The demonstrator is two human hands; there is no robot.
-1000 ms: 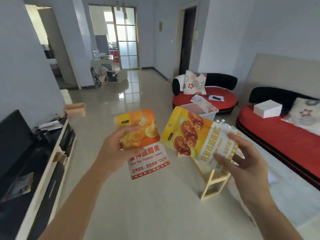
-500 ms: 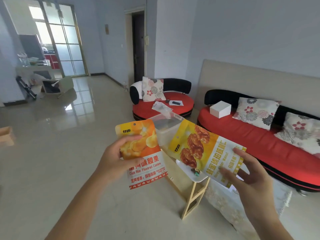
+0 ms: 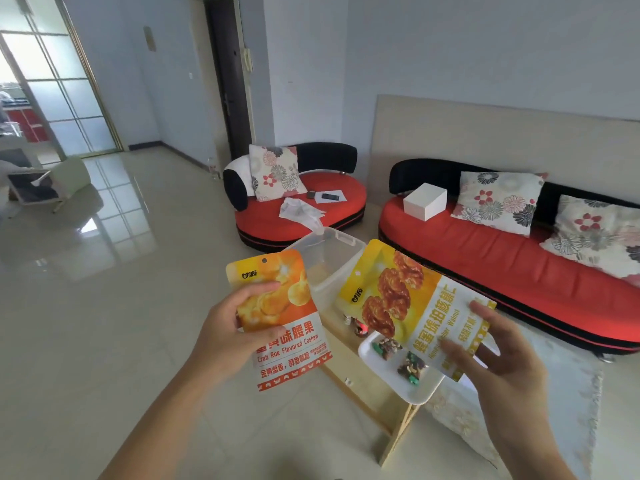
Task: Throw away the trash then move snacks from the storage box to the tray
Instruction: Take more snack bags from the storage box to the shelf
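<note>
While each hand grips 1 pouch, left hand (image 3: 227,336) fingers around cashew pouch (image 3: 282,320), right hand (image 3: 502,362) pinching walnut pouch (image 3: 412,306), 2 pouches.

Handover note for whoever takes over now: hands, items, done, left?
Left hand holds the orange cashew pouch, raised.
Right hand holds the yellow walnut pouch, raised above the white tray.
The tray sits on the small wooden table and already carries a few small snack packs.
The clear storage box stands behind it, open; no snacks visible in the part in view.
Trash step: cannot tell from this view.
Left: set both pouches on the tray.
</note>
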